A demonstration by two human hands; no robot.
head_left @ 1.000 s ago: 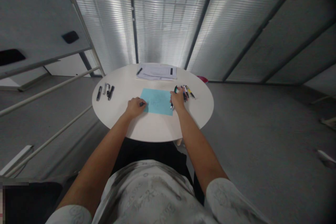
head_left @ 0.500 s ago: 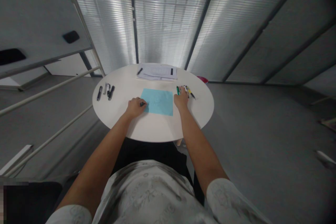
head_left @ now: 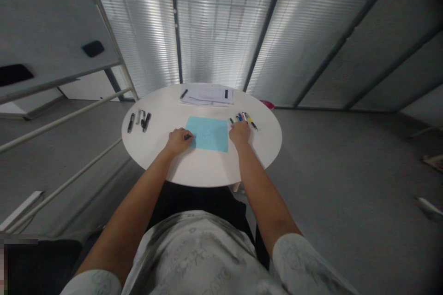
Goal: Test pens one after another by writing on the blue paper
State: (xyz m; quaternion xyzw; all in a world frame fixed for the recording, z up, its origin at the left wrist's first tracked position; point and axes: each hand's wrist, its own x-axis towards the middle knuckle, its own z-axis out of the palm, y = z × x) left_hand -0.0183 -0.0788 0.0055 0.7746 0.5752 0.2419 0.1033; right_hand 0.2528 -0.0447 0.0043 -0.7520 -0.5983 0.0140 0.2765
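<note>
A light blue sheet of paper (head_left: 211,134) with faint writing lies on the round white table. My left hand (head_left: 177,142) rests at the sheet's left edge, fingers closed on a short dark pen (head_left: 188,137). At the right, my right hand (head_left: 240,132) is closed beside the sheet. From its fingers pokes the tip of a green pen (head_left: 231,120), the rest hidden by the hand. Just beyond its knuckles lie several pens, among them a blue pen (head_left: 240,117) and a yellow and black pen (head_left: 251,121).
A stack of printed papers (head_left: 207,95) with a dark pen (head_left: 183,93) on it lies at the far table edge. Several dark pens or markers, one of them a black marker (head_left: 131,123), lie at the left. A whiteboard frame (head_left: 114,37) stands left of the table (head_left: 194,173).
My right hand has drawn slightly back toward me from the pens, and the green pen has shifted left and back with it. The left hand stays in place.
</note>
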